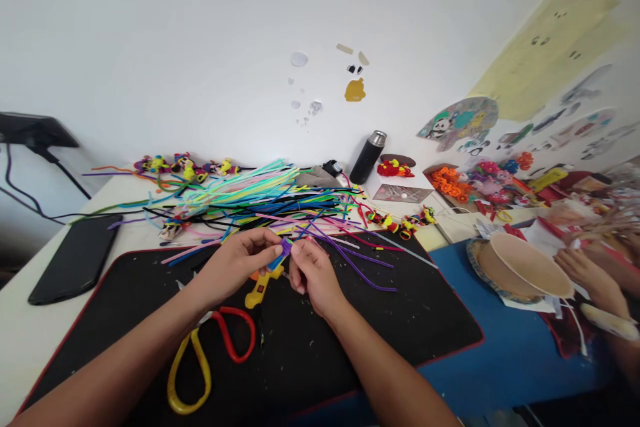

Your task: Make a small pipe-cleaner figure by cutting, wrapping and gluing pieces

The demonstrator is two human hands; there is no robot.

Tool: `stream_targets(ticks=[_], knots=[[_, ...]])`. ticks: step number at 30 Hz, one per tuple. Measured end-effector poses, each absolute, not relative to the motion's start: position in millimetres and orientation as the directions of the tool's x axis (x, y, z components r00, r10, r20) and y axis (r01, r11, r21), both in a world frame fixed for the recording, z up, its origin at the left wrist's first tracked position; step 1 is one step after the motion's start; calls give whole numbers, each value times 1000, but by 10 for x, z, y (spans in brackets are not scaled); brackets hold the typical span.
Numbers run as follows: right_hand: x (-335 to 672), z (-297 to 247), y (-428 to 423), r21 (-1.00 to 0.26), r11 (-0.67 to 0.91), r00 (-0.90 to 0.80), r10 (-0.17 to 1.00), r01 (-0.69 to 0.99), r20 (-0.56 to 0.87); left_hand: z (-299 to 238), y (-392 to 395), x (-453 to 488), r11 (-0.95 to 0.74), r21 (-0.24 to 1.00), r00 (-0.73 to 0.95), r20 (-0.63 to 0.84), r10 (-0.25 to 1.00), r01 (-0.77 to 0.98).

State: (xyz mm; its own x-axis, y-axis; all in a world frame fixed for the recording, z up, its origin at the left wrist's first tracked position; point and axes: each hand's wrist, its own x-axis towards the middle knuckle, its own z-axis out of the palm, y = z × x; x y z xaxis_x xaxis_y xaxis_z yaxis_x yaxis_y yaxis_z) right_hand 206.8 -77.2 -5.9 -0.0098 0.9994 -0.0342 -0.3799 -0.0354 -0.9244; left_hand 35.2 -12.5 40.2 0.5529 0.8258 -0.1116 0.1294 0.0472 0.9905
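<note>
The left hand (244, 256) and right hand (320, 273) clamp a small purple-and-blue fuzzy piece (287, 247) between fingertips, above the far part of the black, red-edged mat (420, 307). Red-and-yellow-handled metal scissors (216, 315) lie near left.

Between our fingertips we hold a small fuzzy piece (286, 248), mostly purple in its upper part, with a touch of green near its top edge. Blue shows directly below the purple, slanting down and to the left; we cannot tell whether it is one strand or several. The purple part looks compact and bunched, yet too small for us to make out any turns. The grip of our left hand (253, 255) pinches it from the left, our right hand (316, 273) from the right, fingers hiding both sides. It is held up over the black mat (385, 327).
</note>
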Motion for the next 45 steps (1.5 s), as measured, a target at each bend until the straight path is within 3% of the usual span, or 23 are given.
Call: stream_targets(ticks=[10,17,30,37,45], knots=[[2056,-44,-782,-943,-30,38,998,-333,-45,380,-110,344,67,990,547,-125,828,125],[2104,-31,-794,-954,14,166,985,-301,-38,373,-87,329,54,990,501,-111,858,127],[2081,-7,-738,-960,-33,135,988,-278,-73,404,-186,463,150,989,554,-133,822,15],[2090,-12,-729,-954,-27,104,993,-300,-61,367,-131,401,177,983,639,-173,750,58],[2084,-68,-715,-950,-51,133,986,-307,-96,353,-157,426,192,981,637,-164,753,26]])
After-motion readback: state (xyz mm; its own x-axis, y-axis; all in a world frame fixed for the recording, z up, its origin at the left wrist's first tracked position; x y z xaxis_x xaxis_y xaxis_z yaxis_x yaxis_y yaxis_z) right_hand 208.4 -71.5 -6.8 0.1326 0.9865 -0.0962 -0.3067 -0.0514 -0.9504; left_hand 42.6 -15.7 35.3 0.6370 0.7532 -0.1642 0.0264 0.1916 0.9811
